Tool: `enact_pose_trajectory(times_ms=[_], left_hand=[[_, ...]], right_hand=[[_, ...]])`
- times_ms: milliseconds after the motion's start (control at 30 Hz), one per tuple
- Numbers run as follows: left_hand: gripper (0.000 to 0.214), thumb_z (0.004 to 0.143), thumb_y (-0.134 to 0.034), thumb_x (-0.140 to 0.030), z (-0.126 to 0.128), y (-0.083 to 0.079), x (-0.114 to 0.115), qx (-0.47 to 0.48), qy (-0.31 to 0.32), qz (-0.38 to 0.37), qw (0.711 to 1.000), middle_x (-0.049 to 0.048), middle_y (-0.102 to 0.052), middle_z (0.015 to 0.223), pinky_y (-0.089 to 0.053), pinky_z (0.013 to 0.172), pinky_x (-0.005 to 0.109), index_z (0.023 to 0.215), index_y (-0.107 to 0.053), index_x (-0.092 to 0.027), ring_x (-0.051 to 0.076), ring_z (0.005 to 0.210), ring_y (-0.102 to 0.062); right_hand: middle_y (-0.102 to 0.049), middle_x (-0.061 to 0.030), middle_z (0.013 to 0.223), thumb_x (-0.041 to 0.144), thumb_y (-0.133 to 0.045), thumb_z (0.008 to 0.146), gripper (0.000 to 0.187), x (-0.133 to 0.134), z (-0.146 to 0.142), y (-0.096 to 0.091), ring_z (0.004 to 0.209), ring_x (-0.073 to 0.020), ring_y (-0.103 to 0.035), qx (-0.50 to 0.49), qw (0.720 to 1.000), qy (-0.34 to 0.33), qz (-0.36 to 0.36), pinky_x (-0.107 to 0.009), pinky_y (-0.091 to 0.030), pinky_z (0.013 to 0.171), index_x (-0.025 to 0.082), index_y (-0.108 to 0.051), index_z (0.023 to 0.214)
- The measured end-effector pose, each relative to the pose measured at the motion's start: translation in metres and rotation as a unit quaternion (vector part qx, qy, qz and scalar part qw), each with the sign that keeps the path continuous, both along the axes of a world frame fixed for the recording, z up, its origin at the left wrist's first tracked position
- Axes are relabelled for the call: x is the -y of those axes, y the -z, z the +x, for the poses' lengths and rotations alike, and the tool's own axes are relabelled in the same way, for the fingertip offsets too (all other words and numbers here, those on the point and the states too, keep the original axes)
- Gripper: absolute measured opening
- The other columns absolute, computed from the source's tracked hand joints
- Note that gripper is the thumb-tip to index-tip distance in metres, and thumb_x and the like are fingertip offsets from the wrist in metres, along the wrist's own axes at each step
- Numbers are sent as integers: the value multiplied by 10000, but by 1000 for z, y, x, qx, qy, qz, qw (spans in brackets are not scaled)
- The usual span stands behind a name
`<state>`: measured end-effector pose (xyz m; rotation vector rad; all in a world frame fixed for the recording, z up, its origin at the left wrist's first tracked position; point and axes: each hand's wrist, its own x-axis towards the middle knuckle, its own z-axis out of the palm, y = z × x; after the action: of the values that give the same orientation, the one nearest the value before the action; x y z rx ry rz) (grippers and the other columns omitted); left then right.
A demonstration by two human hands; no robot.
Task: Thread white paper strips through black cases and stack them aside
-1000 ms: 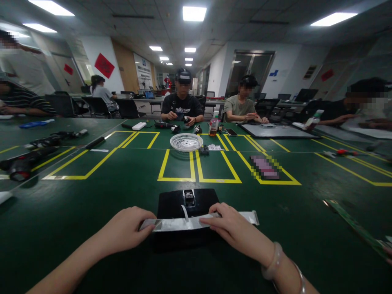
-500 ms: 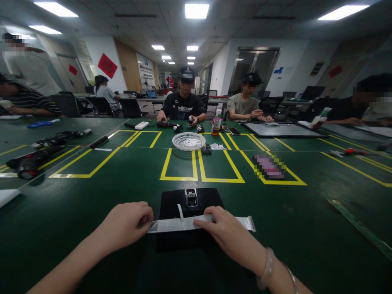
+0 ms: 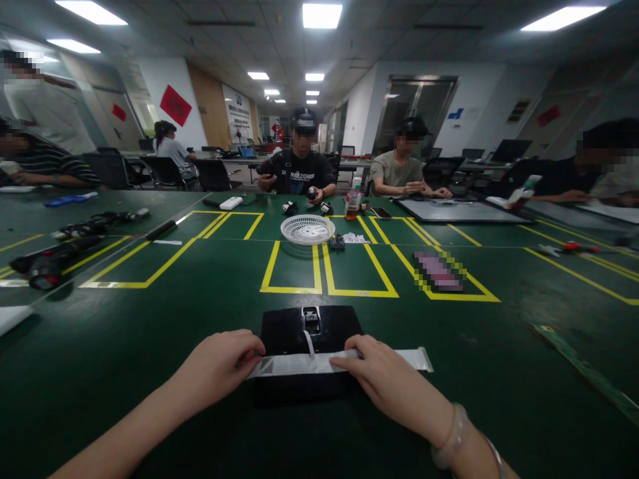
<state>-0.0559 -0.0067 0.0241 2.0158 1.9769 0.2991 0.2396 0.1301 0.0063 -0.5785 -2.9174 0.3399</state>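
A flat white ribbon cable (image 3: 294,364) is stretched left to right over a black flat panel (image 3: 284,329) on the table. My left hand (image 3: 227,359) pinches the cable's left end between thumb and fingers. My right hand (image 3: 377,372) grips it right of the middle, thumb on the near side and fingers over the top. Past my right hand the cable's right end (image 3: 422,359) sticks out. A narrow white strip (image 3: 309,344) rises from the cable's middle towards a metal-rimmed opening (image 3: 311,320) in the panel.
Yellow tape (image 3: 292,290) marks boxes on the green table. Ahead stand a white basket (image 3: 307,229) and a bottle (image 3: 352,203). A green strip (image 3: 584,366) lies at right, black tools (image 3: 54,263) at left. Co-workers (image 3: 299,169) sit across the table.
Both my hands and the ribbon cable have shifted slightly to the right over the panel. The narrow strip has moved right with them. Across the table, a co-worker's hand has lifted.
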Motion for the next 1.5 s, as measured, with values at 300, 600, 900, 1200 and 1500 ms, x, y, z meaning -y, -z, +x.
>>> enact_pose_trajectory(times_ms=[300,600,900,1200,1500], left_hand=[[231,893,-514,-339,1,-3,1,24,-17,-18,999,18,-641,834,-391,612,263,1016,-683,-242,177,723,-595],[253,893,-509,-324,2,1,-3,123,-21,-45,991,25,-665,833,-432,602,249,1025,-688,-203,171,713,-608],[350,892,-547,-499,-3,1,-4,92,-31,-53,994,27,-663,840,-416,598,250,1040,-694,-217,189,744,-604],[475,1014,-309,-478,-23,12,-11,110,-38,57,992,65,-668,1005,-480,798,334,1004,-691,-197,232,941,-615],[328,1026,-385,-311,-41,38,-18,54,76,97,991,5,-552,1383,-357,1123,429,1243,-631,-302,220,1304,-471]], right_hand=[[-552,-68,1212,234,-586,912,516,14,-15,7,1080,-245,-537,-27,1000,-12,-8,-415,-471,926,343,-466,1403],[-519,-93,1260,221,-565,926,466,20,-24,11,1105,-277,-513,-7,1000,-15,11,-458,-466,922,336,-491,1372],[-526,-104,1270,246,-590,921,472,26,-27,15,1153,-298,-504,-5,1000,-5,28,-496,-453,965,324,-491,1375],[-557,-73,1221,247,-619,906,506,22,-24,10,1126,-258,-515,-15,999,-24,30,-465,-441,995,324,-478,1386],[-553,-71,1252,269,-606,919,411,21,-24,10,1156,-268,-511,-9,999,-24,20,-491,-435,1002,342,-538,1318]])
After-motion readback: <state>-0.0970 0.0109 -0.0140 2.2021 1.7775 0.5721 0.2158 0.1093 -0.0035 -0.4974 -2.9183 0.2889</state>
